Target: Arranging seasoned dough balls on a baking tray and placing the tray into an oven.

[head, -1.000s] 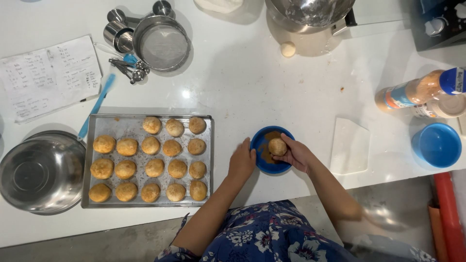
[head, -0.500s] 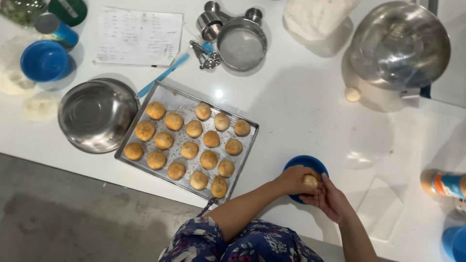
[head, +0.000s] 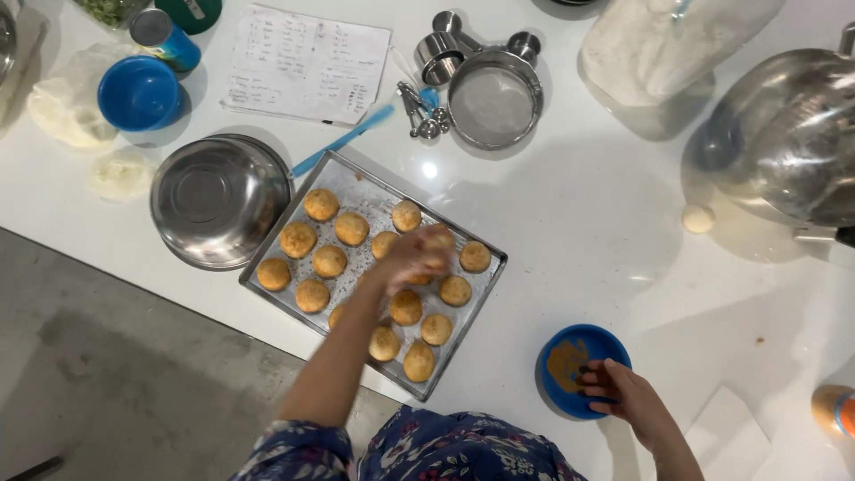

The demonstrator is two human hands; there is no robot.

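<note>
Both hands work: my left hand [head: 417, 258] pinches a dough ball [head: 436, 240] over the tray [head: 347, 174]; my right hand [head: 623, 396], fingers loosely spread, touches the blue bowl [head: 583, 367].

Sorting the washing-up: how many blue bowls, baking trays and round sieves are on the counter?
Blue bowls: 2
Baking tray: 1
Sieve: 1
Total: 4
</note>
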